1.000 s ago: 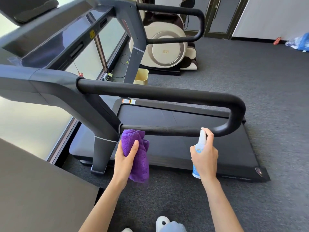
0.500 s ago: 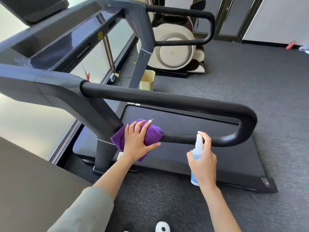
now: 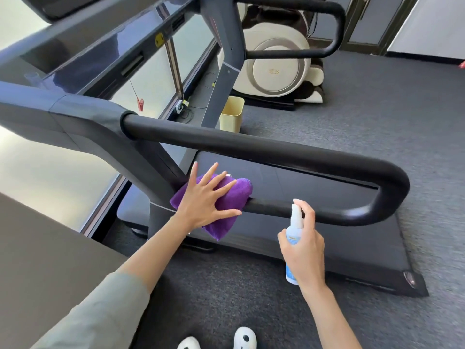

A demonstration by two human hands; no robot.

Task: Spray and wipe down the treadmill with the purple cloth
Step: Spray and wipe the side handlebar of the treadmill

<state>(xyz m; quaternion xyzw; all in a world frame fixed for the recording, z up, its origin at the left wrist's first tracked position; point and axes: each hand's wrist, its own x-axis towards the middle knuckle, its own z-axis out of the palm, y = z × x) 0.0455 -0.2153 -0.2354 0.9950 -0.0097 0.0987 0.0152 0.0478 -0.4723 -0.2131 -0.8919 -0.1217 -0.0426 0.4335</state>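
A: Starting at the left of the frame, what do you count?

B: One dark grey metal treadmill (image 3: 105,127) filling the upper left and centre, with two black padded loop handrails: a near one (image 3: 264,149) across the middle and a far one (image 3: 334,23) at the top.

A: And the hands?

B: Two. The left hand (image 3: 203,200), just left of centre, lies flat with all five fingers straight and spread, pressing one folded purple terry cloth (image 3: 232,197) against the lower bar of the near handrail, right where that bar meets the upright post.

A: The right one?

B: The right hand (image 3: 303,250), lower centre-right, is curled around one small white and blue plastic spray bottle (image 3: 293,238), index finger on top of the nozzle, just below that lower bar.

A: Anything else?

B: One pale yellow plastic bin (image 3: 232,113) and one cream massage chair (image 3: 276,66) at upper centre, and two white shoes (image 3: 245,337) at the bottom edge on the grey carpet (image 3: 377,127).
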